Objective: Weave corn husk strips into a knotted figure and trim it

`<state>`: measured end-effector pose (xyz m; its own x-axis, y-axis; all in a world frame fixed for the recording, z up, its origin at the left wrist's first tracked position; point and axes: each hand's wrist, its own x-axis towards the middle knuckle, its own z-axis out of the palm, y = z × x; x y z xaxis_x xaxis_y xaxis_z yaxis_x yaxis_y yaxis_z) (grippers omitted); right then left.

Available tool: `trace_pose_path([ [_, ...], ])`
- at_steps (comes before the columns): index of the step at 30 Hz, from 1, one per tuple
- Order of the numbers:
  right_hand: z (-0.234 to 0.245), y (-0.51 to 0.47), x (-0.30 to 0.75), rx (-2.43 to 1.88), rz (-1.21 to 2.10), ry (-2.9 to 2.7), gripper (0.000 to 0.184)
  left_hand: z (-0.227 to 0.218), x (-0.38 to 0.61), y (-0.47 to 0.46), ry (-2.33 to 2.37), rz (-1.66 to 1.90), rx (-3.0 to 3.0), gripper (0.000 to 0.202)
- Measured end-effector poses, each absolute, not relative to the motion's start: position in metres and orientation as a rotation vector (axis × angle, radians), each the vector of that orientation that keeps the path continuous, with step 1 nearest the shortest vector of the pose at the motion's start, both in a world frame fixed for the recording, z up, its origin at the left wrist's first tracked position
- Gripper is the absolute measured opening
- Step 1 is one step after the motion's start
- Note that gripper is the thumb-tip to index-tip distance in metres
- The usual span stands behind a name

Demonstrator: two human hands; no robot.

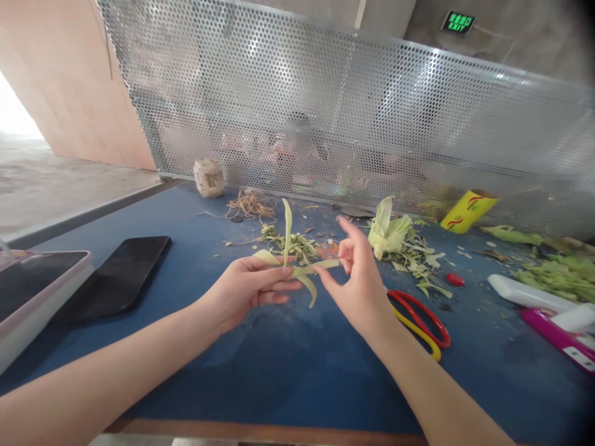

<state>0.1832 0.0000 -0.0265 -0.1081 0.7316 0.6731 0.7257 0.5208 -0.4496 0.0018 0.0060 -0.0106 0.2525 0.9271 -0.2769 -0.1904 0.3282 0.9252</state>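
Between my hands, above the table, are crossed pale green leaf strips (287,232) that look like corn husk. One strip stands upright, one curls down, and others reach out to either side. My left hand (253,282) pinches the crossing between thumb and forefinger, its other fingers stretched out beneath. With its thumb and curled fingers, my right hand (360,288) holds the strip that points right; its index finger is raised. Scissors (421,322) with red and yellow handles lie under my right wrist, their blades hidden. Behind the strips is a pile of green scraps (302,248).
A black phone (139,272) and a pink-edged device (41,279) lie left. Along the back are a twine roll (209,178), tangled brown strings (251,205), a husk bundle (385,232) and a yellow roll (467,212). A perforated metal screen (279,80) rises behind; a magenta-and-white tool (553,328) lies right.
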Motion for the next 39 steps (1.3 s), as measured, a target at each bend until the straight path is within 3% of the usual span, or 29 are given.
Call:
trace_pose_path([
  [3,-0.021,-0.002,0.19,-1.032,-0.332,-2.199,0.048,-0.01,0.001,0.006,0.972,0.91,0.868,0.014],
  [7,-0.018,-0.004,0.192,-0.889,-0.597,-2.333,0.036,-0.01,0.001,0.005,0.947,0.9,0.824,0.015],
  [15,-0.016,-0.006,0.197,-0.711,-0.6,-2.475,0.044,-0.011,0.0,0.007,0.922,0.884,0.79,0.016],
  [19,-0.019,-0.003,0.197,-0.743,-0.67,-2.352,0.035,-0.01,0.0,0.006,0.913,0.882,0.812,0.015],
  [25,-0.015,-0.007,0.192,-0.678,-0.457,-2.26,0.014,-0.011,0.003,0.002,0.985,0.902,1.092,0.013],
  [39,-0.022,-0.006,0.177,-0.965,0.127,-1.995,0.005,-0.019,0.009,-0.004,0.938,0.787,1.445,0.015],
])
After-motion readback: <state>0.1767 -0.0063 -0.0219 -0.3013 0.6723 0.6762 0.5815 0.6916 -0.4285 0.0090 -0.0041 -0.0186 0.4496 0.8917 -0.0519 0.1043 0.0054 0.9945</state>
